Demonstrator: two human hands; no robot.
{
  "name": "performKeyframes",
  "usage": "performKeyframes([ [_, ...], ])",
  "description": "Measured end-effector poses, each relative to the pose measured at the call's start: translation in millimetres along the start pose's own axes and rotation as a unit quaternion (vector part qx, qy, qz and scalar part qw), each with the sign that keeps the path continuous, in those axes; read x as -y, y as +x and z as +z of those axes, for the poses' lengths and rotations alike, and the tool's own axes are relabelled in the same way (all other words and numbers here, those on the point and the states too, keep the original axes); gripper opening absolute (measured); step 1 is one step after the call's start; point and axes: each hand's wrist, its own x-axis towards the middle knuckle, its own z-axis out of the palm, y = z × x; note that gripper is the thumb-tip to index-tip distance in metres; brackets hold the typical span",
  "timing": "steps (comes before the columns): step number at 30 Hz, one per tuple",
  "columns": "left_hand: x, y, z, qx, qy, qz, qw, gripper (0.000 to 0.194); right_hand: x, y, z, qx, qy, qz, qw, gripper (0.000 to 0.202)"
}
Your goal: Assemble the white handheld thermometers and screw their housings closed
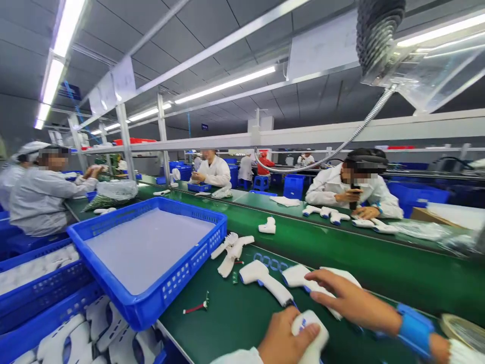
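Note:
My left hand (282,336), low in the view, is closed around a white rounded housing (311,333) with small blue marks. My right hand (346,298) has its fingers stretched out over a white gun-shaped device (297,276) lying on the green bench (227,323); whether it touches it is unclear. Another white gun-shaped device (267,283) with blue trim lies just left of it. Further left are white shell halves (233,253), a small green board (235,277) and a red cable with a connector (196,307).
A blue tray (151,298) with a pale liner is at left, above crates of white shells (64,338). One white device (267,225) is on the green belt (242,215). Several people sit beyond. A tape roll (462,331) is at right.

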Motion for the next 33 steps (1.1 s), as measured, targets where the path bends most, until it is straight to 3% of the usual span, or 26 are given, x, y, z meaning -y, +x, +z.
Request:
performKeyframes([
  [3,-4,-4,2.7,-0.015,0.014,0.018,1.0,0.032,-3,-65,-56,0.012,-0.144,0.032,0.989,0.036],
  [6,-2,-1,2.3,-0.01,0.008,0.017,1.0,0.038,-21,-140,-90,-0.01,-0.272,0.058,0.961,0.034],
  [9,1,3,0.4,0.004,0.001,0.012,1.0,0.042,-45,-209,-94,-0.012,-0.419,0.011,0.908,0.03],
  [12,3,1,1.7,0.001,-0.005,0.004,1.0,0.046,-61,-248,-76,-0.004,-0.528,-0.063,0.847,0.061],
  [15,4,-5,7.5,-0.031,0.0,-0.009,0.999,0.05,-63,-249,-55,0.023,-0.533,-0.119,0.838,0.071],
  [19,7,-18,14.3,-0.056,0.008,-0.022,0.998,0.052,-67,-238,-44,0.042,-0.473,-0.19,0.859,0.052],
  [22,9,-30,14.3,-0.069,0.04,-0.008,0.997,0.048,-69,-239,-47,-0.057,-0.365,-0.132,0.92,0.044],
  [24,10,-39,13.2,-0.097,0.105,0.03,0.989,0.045,-58,-236,-49,-0.186,-0.25,-0.04,0.949,0.036],
  [25,9,-43,13.0,-0.113,0.149,0.056,0.981,0.045,-47,-232,-49,-0.267,-0.174,0.0,0.948,0.034],
  [27,5,-51,14.5,-0.116,0.235,0.125,0.957,0.045,-19,-214,-49,-0.428,0.029,0.073,0.9,0.034],
  [28,2,-54,16.5,-0.095,0.274,0.163,0.943,0.045,-4,-201,-47,-0.517,0.146,0.043,0.842,0.035],
  [29,-1,-57,19.3,-0.061,0.306,0.2,0.929,0.045,10,-188,-46,-0.553,0.248,0.035,0.795,0.038],
  [31,-7,-62,26.7,0.015,0.349,0.252,0.903,0.043,33,-160,-41,-0.58,0.368,0.027,0.727,0.038],
  [33,-10,-65,34.6,0.063,0.374,0.264,0.887,0.041,47,-136,-34,-0.545,0.447,0.014,0.71,0.044],
])
